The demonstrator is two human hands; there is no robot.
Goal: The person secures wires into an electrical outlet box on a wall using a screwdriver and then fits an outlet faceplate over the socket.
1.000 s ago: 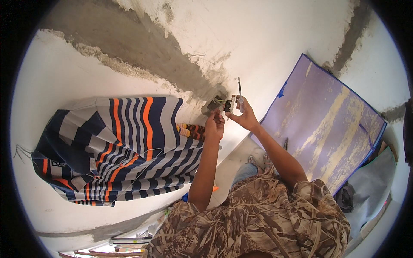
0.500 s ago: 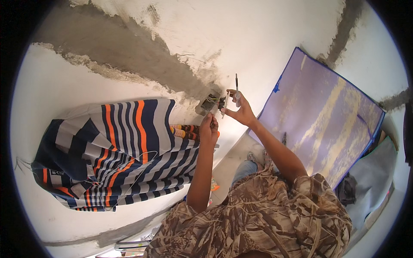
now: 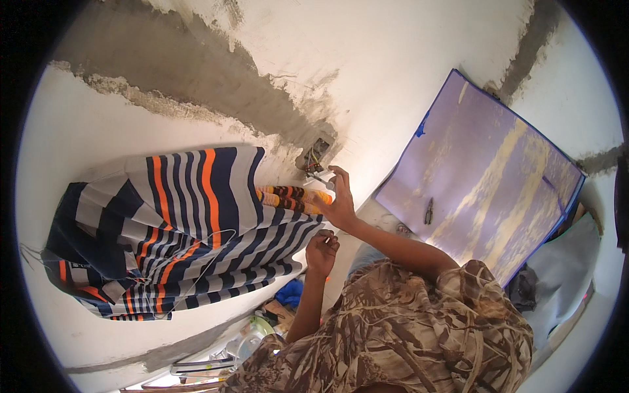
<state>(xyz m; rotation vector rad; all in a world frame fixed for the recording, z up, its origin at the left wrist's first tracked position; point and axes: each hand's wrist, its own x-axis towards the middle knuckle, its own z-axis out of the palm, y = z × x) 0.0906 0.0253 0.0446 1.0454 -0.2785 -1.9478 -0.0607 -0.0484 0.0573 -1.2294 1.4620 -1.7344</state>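
Note:
An electrical box (image 3: pixel 321 145) is sunk into the wall, with loose wires (image 3: pixel 313 159) coming out of its lower side. Just below it, my right hand (image 3: pixel 338 204) holds a slim screwdriver with a clear handle (image 3: pixel 329 185), its shaft slanting up and left toward the wires. A pale fitting (image 3: pixel 321 174) shows beside the shaft, partly hidden by the fingers. Lower down, near my body, my left hand (image 3: pixel 321 254) is closed with fingertips pinched together. A tiny pale spot shows between them, too small to name.
A striped cloth (image 3: pixel 196 229) hangs on the wall at left, beside an orange and black patterned bundle (image 3: pixel 291 198). Pliers (image 3: pixel 429 211) lie on a worn purple board-like panel (image 3: pixel 485 177) at right. Blue material (image 3: pixel 289 293) and clutter lie below left.
My right hand has moved left and down, the screwdriver tipping from upright to slanting toward the wires. My left hand has drawn down, away from the box.

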